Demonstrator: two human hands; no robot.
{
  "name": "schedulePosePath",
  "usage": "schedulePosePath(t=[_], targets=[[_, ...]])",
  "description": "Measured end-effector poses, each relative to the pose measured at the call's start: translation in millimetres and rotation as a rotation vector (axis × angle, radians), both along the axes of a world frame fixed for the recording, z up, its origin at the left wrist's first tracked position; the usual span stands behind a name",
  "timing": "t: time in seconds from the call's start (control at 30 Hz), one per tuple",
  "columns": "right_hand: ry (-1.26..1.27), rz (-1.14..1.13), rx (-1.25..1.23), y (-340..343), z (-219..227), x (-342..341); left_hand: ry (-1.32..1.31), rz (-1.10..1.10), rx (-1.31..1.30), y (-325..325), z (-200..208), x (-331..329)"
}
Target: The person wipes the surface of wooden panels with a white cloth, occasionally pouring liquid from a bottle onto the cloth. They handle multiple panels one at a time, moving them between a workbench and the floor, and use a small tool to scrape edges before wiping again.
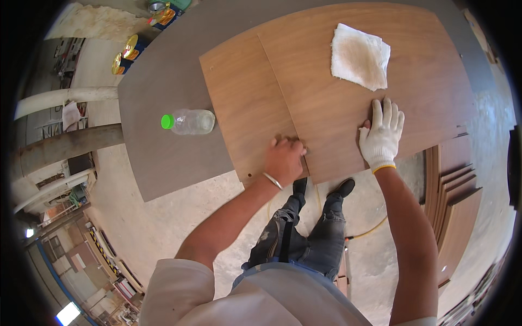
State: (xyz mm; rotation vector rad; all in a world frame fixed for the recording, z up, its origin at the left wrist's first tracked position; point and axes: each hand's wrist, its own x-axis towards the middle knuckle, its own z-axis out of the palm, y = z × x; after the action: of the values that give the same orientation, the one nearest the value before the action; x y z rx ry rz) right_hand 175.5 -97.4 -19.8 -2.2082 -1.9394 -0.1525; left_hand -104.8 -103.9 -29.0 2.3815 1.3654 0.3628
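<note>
Two brown wood-grain panels lie flat on a grey tabletop, a narrow panel [239, 87] at the left and a wider panel [310, 60] at the right, with a straight seam between them. My bare left hand [285, 158], a bracelet at its wrist, rests at the near end of that seam. Its fingers are curled together; what they hold, if anything, is hidden. In a white knit glove, my right hand [381, 130] lies flat on the wider panel, fingers stretched out. Just beyond it is a folded white cloth [360, 57] with a brownish stain.
A clear plastic bottle [193, 121] with a green cap lies on the grey tabletop [163, 157], left of the panels. More brown boards [454, 190] are stacked below at the right. Cans [132, 48] stand past the far left edge. A yellow hose [372, 230] runs across the floor.
</note>
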Motion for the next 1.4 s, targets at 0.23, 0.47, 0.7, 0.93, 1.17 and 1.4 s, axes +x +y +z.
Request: schedulePosePath(t=[0.23,0.47,0.7,0.93,1.17,1.4], targets=[[-0.019,-0.010,0.008,-1.0,-0.5,-0.9,-0.024,0.009,-0.009,-37.8,0.4,4.3],[-0.013,-0.010,0.009,0.0,4.1,-1.0,0.082,0.147,-0.065,-14.7,1.2,7.7],[-0.012,-0.026,-0.001,-1.7,1.5,2.7,0.161,-0.091,-0.038,-107.5,2.2,11.9],[0.051,-0.016,0.035,-4.8,4.0,6.4,-0.063,0.056,-0.451,-231.9,4.5,8.8],[0.373,0.211,0.033,-17.9,19.9,38.3,-0.739,0.658,-0.830,-163.4,38.3,93.5],[1.614,0.071,-0.354,-193.3,15.5,128.6,-0.766,0.443,-0.628,-146.3,18.4,256.3]])
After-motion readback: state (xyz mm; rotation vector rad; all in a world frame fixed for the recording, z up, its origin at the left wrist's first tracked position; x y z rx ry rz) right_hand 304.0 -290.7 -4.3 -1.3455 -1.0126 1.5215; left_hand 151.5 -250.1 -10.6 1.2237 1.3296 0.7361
